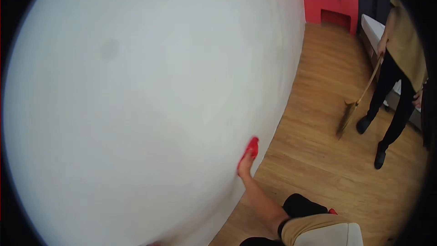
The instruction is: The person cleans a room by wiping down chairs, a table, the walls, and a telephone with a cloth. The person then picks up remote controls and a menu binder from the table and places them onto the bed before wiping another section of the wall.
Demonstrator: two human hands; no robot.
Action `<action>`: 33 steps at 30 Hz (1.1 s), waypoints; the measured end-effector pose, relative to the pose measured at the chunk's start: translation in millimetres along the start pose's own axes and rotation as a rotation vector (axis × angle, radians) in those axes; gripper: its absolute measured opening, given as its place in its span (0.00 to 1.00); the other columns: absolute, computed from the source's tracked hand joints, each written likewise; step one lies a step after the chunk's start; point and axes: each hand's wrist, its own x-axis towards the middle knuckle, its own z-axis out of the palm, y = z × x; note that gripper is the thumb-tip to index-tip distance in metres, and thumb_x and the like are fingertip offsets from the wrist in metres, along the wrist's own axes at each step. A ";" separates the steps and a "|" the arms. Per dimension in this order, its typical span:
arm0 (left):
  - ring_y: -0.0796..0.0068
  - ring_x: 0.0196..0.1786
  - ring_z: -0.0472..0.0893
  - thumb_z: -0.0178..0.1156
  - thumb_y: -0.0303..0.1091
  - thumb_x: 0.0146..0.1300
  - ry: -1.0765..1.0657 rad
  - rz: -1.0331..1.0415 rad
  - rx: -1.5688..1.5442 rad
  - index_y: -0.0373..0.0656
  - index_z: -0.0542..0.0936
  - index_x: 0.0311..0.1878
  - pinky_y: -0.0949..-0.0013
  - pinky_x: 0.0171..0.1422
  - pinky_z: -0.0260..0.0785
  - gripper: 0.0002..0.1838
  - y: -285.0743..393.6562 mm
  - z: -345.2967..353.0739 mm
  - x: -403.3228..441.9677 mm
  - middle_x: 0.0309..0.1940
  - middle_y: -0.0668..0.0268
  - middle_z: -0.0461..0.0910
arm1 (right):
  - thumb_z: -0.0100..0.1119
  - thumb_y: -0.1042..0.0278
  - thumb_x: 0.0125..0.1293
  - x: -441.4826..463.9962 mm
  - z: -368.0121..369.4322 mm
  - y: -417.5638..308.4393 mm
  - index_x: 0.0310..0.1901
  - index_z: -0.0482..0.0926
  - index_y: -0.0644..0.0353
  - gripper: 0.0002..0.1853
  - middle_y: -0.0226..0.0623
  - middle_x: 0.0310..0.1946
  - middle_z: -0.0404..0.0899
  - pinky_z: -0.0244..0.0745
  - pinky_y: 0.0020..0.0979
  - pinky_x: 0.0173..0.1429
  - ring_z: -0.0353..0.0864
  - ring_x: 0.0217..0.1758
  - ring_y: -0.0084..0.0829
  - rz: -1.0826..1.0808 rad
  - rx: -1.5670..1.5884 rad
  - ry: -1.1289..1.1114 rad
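Note:
My right hand [246, 165] presses a red cloth [253, 147] against the white wall [150, 86], low down and close to its bottom edge. The fingers are wrapped round the cloth, and part of it sticks out above them. My right arm reaches up from a tan sleeve at the lower right. At the bottom edge of the view, a small blurred skin-toned patch, perhaps my left hand [157, 243], shows by the wall; its fingers cannot be made out.
Wooden floor [309, 109] runs along the wall. At the right, a person [405, 54] in a tan top and dark trousers holds a broom [348, 116]. Behind are a red structure [330, 0] and a long white-topped object [373, 27]. A dark knee shows near my sleeve.

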 end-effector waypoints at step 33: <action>0.47 0.56 0.77 0.51 0.49 0.67 -0.969 -2.744 -0.624 0.35 0.76 0.52 0.52 0.59 0.68 0.24 514.6 -704.0 166.0 0.52 0.46 0.79 | 0.46 0.48 0.74 -207.7 -267.0 -645.5 0.58 0.71 0.63 0.26 0.41 0.55 0.77 0.74 0.39 0.59 0.78 0.57 0.36 1.137 -0.908 -1.870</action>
